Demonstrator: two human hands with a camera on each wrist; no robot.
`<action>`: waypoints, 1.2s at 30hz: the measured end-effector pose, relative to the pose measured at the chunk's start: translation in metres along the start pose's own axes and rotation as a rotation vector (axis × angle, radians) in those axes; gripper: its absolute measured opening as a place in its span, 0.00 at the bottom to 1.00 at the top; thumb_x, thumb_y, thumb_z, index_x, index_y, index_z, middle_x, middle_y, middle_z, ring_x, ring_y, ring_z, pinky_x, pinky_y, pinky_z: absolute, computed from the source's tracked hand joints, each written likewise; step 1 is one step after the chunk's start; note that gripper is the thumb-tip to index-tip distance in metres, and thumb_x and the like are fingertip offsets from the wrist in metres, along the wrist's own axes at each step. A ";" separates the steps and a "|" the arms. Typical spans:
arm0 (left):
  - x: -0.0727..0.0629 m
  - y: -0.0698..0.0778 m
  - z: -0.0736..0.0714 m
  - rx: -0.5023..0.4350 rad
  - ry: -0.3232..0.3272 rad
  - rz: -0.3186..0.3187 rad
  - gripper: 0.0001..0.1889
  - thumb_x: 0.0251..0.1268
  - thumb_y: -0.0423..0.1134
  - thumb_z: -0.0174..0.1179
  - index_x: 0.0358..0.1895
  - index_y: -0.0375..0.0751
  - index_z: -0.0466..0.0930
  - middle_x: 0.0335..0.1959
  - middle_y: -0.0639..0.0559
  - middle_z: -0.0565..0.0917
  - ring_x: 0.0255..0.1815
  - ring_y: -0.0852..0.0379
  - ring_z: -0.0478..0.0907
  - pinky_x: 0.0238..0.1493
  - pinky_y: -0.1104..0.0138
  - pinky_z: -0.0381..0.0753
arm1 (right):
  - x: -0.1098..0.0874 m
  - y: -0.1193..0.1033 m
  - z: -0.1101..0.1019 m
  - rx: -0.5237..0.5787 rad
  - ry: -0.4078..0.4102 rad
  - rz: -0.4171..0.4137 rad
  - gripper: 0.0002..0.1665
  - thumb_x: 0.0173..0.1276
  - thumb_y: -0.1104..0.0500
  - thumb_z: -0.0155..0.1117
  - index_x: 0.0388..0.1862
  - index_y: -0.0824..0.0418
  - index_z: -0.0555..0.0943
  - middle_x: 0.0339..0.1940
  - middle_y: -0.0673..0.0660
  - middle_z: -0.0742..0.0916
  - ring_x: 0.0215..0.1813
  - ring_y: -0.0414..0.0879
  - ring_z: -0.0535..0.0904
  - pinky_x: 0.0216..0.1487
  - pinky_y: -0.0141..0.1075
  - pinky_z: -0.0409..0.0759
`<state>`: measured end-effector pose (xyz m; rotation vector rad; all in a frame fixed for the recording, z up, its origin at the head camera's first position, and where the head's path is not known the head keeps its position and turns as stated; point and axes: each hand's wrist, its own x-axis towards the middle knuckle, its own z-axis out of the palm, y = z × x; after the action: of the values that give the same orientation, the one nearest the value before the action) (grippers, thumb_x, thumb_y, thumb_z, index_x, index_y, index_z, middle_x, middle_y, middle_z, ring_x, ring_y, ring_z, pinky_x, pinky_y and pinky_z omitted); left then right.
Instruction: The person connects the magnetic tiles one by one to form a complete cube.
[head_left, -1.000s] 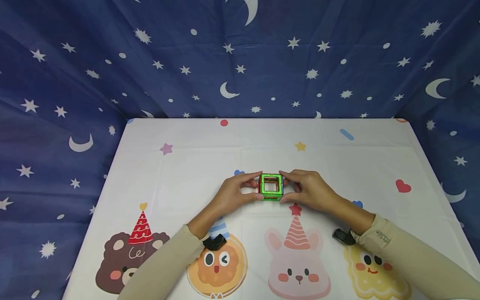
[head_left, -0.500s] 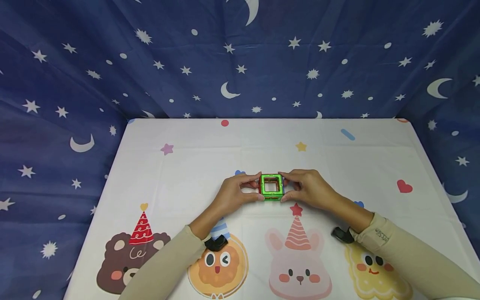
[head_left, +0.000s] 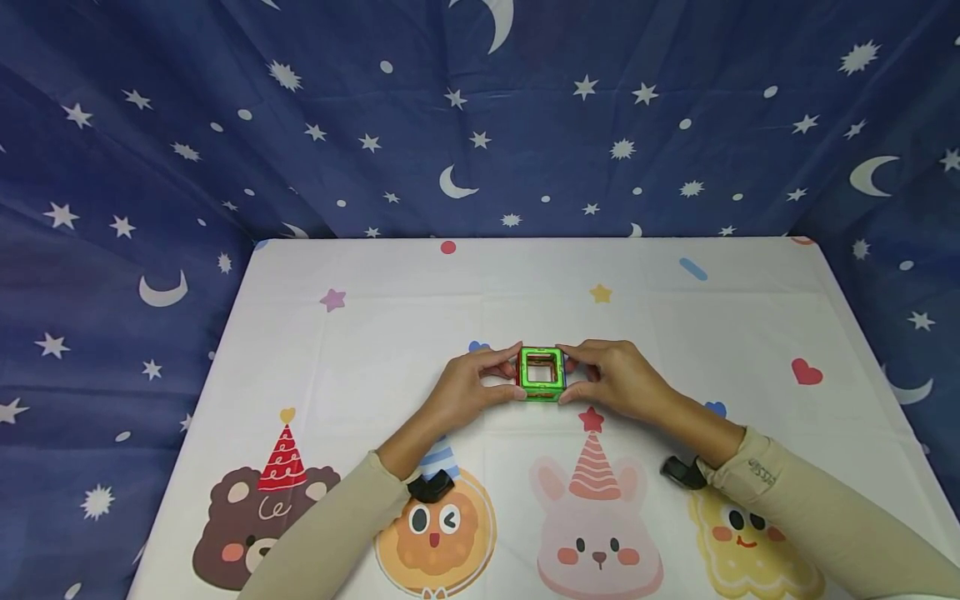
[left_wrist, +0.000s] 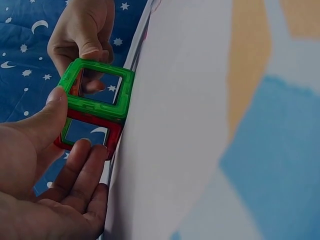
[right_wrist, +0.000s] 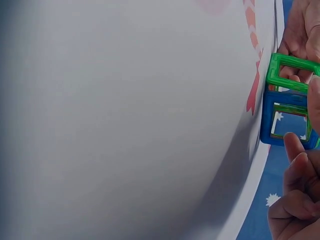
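Note:
Near the middle of the table sits a small open-framed cube of square magnetic tiles. Its top and front edges show green in the head view. My left hand grips it from the left, thumb at the near corner and index finger at the far one. From the other side my right hand holds it the same way. A red tile forms the face by my left fingers in the left wrist view. The face at my right fingers is a blue tile, with a green tile adjoining it.
The white tablecloth carries printed party animals, stars and hearts. A dark blue curtain with moons and stars stands behind the table and along both sides. Black wrist devices sit at the cuffs of the beige sleeves.

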<state>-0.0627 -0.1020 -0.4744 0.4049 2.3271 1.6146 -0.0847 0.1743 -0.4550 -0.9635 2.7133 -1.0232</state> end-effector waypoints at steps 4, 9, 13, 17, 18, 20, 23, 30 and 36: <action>0.001 0.000 -0.001 -0.002 -0.009 -0.003 0.37 0.55 0.42 0.77 0.72 0.52 0.75 0.44 0.50 0.86 0.53 0.57 0.86 0.64 0.60 0.79 | 0.002 0.000 0.000 -0.012 0.002 0.003 0.45 0.47 0.45 0.85 0.62 0.65 0.83 0.35 0.49 0.87 0.30 0.39 0.71 0.29 0.28 0.69; 0.004 -0.001 -0.001 -0.014 -0.010 -0.014 0.37 0.56 0.42 0.76 0.72 0.53 0.74 0.43 0.50 0.85 0.52 0.56 0.86 0.64 0.59 0.79 | 0.005 0.001 -0.001 -0.029 0.006 -0.002 0.46 0.47 0.44 0.85 0.63 0.64 0.83 0.34 0.50 0.86 0.29 0.38 0.70 0.28 0.29 0.69; 0.004 -0.001 -0.001 -0.022 -0.013 -0.015 0.37 0.57 0.41 0.76 0.73 0.50 0.74 0.44 0.50 0.85 0.53 0.55 0.86 0.63 0.59 0.79 | 0.005 0.003 -0.001 -0.046 0.004 0.001 0.46 0.47 0.44 0.85 0.63 0.63 0.83 0.34 0.49 0.86 0.29 0.38 0.70 0.28 0.29 0.69; 0.004 -0.001 -0.001 -0.014 -0.014 -0.014 0.37 0.56 0.41 0.76 0.72 0.50 0.74 0.44 0.50 0.85 0.53 0.56 0.85 0.62 0.63 0.80 | 0.004 0.005 0.000 -0.052 -0.003 0.009 0.46 0.48 0.44 0.85 0.63 0.63 0.83 0.34 0.49 0.86 0.29 0.39 0.71 0.28 0.29 0.69; 0.005 -0.002 -0.001 -0.012 -0.013 -0.011 0.37 0.56 0.41 0.76 0.72 0.51 0.75 0.44 0.50 0.84 0.52 0.57 0.85 0.62 0.64 0.80 | 0.004 0.005 0.000 -0.053 -0.004 0.011 0.45 0.48 0.44 0.85 0.63 0.63 0.83 0.35 0.49 0.86 0.29 0.39 0.71 0.29 0.29 0.69; 0.005 -0.002 -0.001 -0.008 -0.011 -0.003 0.37 0.56 0.41 0.76 0.71 0.50 0.75 0.44 0.50 0.84 0.52 0.56 0.85 0.61 0.66 0.80 | 0.004 0.005 0.000 -0.049 -0.004 0.015 0.45 0.48 0.44 0.85 0.64 0.63 0.83 0.35 0.49 0.86 0.30 0.39 0.71 0.29 0.29 0.69; 0.005 -0.002 -0.001 -0.009 -0.009 0.007 0.36 0.56 0.41 0.76 0.71 0.49 0.75 0.44 0.49 0.84 0.52 0.56 0.85 0.60 0.68 0.80 | 0.004 0.005 0.000 -0.047 -0.003 0.018 0.45 0.48 0.43 0.85 0.63 0.63 0.83 0.37 0.49 0.87 0.30 0.40 0.72 0.30 0.29 0.70; 0.006 -0.002 -0.002 -0.021 -0.009 0.006 0.37 0.56 0.40 0.76 0.72 0.47 0.74 0.44 0.48 0.84 0.52 0.55 0.85 0.61 0.66 0.81 | 0.006 0.004 0.000 -0.034 -0.009 0.015 0.45 0.49 0.44 0.84 0.64 0.63 0.82 0.37 0.49 0.87 0.30 0.39 0.71 0.29 0.29 0.70; 0.007 -0.002 -0.002 -0.026 -0.011 0.001 0.37 0.57 0.41 0.75 0.73 0.47 0.74 0.45 0.47 0.84 0.52 0.54 0.86 0.61 0.63 0.81 | 0.007 0.003 -0.002 -0.037 -0.016 0.021 0.45 0.50 0.43 0.84 0.64 0.63 0.82 0.37 0.49 0.87 0.31 0.38 0.70 0.30 0.29 0.70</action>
<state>-0.0696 -0.1019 -0.4765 0.4088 2.2956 1.6367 -0.0923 0.1732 -0.4550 -0.9422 2.7322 -0.9613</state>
